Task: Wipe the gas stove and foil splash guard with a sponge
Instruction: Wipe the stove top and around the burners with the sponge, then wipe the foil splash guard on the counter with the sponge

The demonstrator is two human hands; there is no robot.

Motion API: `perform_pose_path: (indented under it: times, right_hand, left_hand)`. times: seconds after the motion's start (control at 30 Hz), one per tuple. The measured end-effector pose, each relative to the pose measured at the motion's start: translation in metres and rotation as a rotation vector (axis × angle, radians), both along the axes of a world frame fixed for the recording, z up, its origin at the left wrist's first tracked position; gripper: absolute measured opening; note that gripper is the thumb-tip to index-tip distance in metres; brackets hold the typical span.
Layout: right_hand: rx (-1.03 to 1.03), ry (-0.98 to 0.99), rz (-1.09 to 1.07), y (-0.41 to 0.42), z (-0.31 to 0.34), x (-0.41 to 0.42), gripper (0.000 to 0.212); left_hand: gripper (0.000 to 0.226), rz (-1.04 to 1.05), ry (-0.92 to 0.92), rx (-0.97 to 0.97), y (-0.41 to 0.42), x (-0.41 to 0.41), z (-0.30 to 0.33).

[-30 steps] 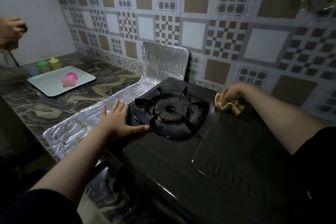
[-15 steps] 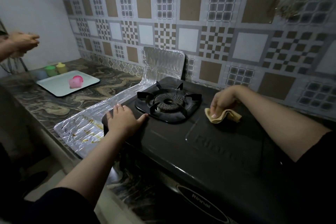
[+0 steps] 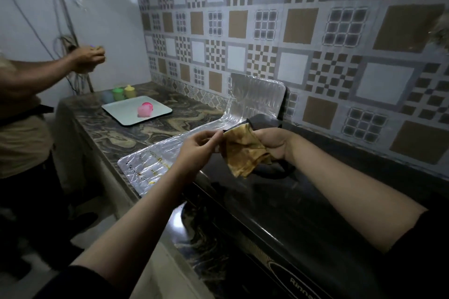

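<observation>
Sponge (image 3: 243, 150), yellow, stained, lifted above black gas stove (image 3: 303, 201): right hand (image 3: 272, 143) clenches it, left hand (image 3: 199, 150) pinches edge. Foil splash guard (image 3: 255, 99) left of stove on marbled table (image 3: 116, 133); patterned tile wall (image 3: 315, 43) behind stove.

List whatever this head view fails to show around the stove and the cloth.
- Burner of the black gas stove: hidden behind the yellow stained wiping cloth and both hands.
- Right hand grip: its fingertips are hidden behind the cloth.
- Left hand: pinches the cloth edge; which side it will turn is unclear.
- Brand lettering on the stove front: cut off by the bottom edge.
- Silver foil splash guard: its lower right part is behind the cloth.
</observation>
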State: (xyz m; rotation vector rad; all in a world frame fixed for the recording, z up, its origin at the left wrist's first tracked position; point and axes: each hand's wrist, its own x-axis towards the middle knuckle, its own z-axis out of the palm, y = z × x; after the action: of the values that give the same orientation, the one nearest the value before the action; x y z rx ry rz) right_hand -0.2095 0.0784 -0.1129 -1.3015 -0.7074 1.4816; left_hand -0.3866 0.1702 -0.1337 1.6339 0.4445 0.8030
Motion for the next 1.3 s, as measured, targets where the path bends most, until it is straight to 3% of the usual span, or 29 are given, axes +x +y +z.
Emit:
perform_pose_path:
  times: [0.2, 0.27, 0.37, 0.53, 0.67, 0.73, 0.83, 0.9, 0.97, 1.13, 1.3]
  right_hand:
    - [-0.03, -0.027, 0.027, 0.078, 0.014, -0.035, 0.073]
    - [-0.053, -0.046, 0.076, 0.103, 0.019, -0.044, 0.063]
    - [-0.154, -0.232, 0.124, 0.156, 0.021, -0.06, 0.03]
    - [-0.309, -0.537, 0.105, 0.254, 0.013, -0.075, 0.035]
    - [-0.318, -0.668, 0.022, 0.321, -0.007, -0.073, 0.022]
    - [-0.342, -0.788, 0.023, 0.351, -0.019, -0.07, 0.027]
    - [-0.349, -1.021, -0.011, 0.383, -0.044, -0.062, 0.021]
    - [-0.337, -1.1, -0.063, 0.397, -0.062, -0.056, 0.015]
    - [-0.332, -1.147, -0.124, 0.405, -0.081, -0.051, 0.016]
    - [-0.284, -1.369, -0.126, 0.417, -0.117, -0.047, 0.021]
    - [-0.389, -1.51, 0.208, 0.43, -0.17, -0.059, 0.04]
  left_hand:
    - [0.025, 0.228, 0.061, -0.076, 0.067, -0.035, -0.001]
    - [0.025, 0.265, 0.078, -0.094, 0.087, -0.044, -0.004]
    - [0.024, 0.309, 0.054, -0.151, 0.128, -0.054, -0.013]
    - [0.025, 0.44, 0.101, -0.225, 0.214, -0.069, -0.045]
    - [0.023, 0.456, 0.406, -0.085, 0.28, -0.09, -0.09]
    - [0.041, 0.379, 0.598, -0.018, 0.306, -0.099, -0.113]
    - [0.09, 0.232, 0.907, 0.215, 0.327, -0.103, -0.14]
    - [0.12, 0.149, 1.046, 0.322, 0.335, -0.102, -0.154]
    - [0.137, 0.073, 1.145, 0.337, 0.336, -0.1, -0.162]
    - [0.148, -0.03, 1.266, 0.41, 0.348, -0.096, -0.174]
    - [0.148, -0.058, 1.322, 0.449, 0.35, -0.095, -0.18]
